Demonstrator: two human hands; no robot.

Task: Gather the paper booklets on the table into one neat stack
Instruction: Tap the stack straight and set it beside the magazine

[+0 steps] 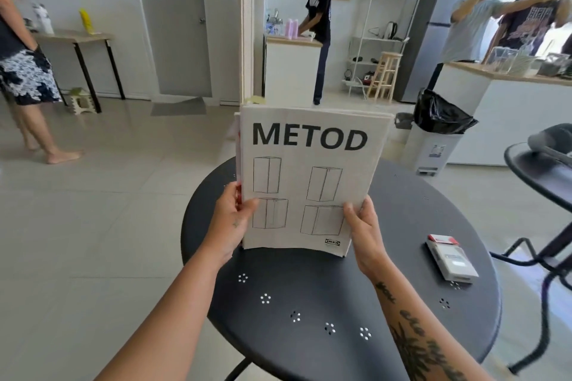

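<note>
**Booklets held upright on the round black table**

The stack of paper booklets (309, 179) stands on its lower edge on the round table (309, 303), gripped at both sides. The left hand (230, 219) clasps the left edge, thumb across the front cover; the right hand (363, 226) clasps the lower right edge in the same way. The front cover reads "METOD" in heavy black capitals, above four line drawings of cabinets, with a small IKEA logo at the lower right corner. Behind it, the edges of further booklets show at the top and along the left side, where a strip of red print is visible.

The table is dark, matte metal, pierced with small clusters of holes in an arc near the front. To the right on it lies a white and red cigarette pack (450, 258), well apart from the booklets; its print is too small to read. The right forearm carries dark tattooed lettering, not legible.

The floor is pale glossy tile. A second dark table (538, 170) stands at the right edge. Behind the booklets is a white bin with a black liner bag (439, 120). Farther back are a wooden stool (385, 74), a white wire shelf unit (383, 31) and several people standing at counters.
</note>
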